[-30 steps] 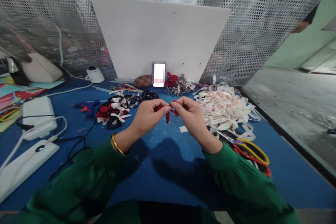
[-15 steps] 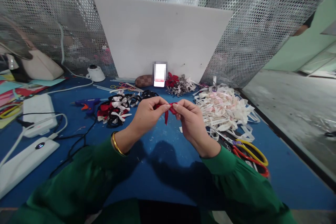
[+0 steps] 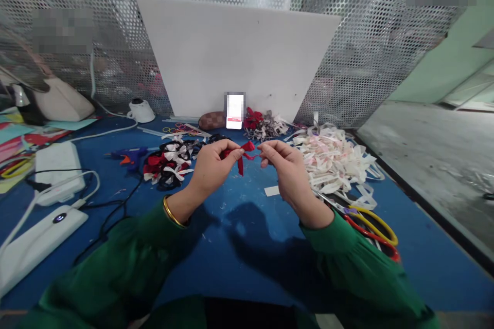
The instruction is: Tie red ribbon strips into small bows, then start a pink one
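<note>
Red ribbon between your fingertips, above the table

Your left hand [image 3: 216,164] pinches the red ribbon [image 3: 249,147] between thumb and forefinger, with one tail hanging down and a loop sticking out toward the right. Your right hand [image 3: 287,167] has its thumb and fingers drawn close together at the ribbon's thin end; whether it grips that strand, you cannot tell. The ribbon is in the air over the blue table [image 3: 231,247], in front of the phone [image 3: 234,108], which stands against the white board [image 3: 239,56]. To your left lies a pile of bows [image 3: 172,157], with the glue gun [image 3: 133,157] just beside it. To your right are the white strips [image 3: 332,159], the scissors [image 3: 349,211] nearer you, and a white card [image 3: 271,191] close by your right hand
</note>
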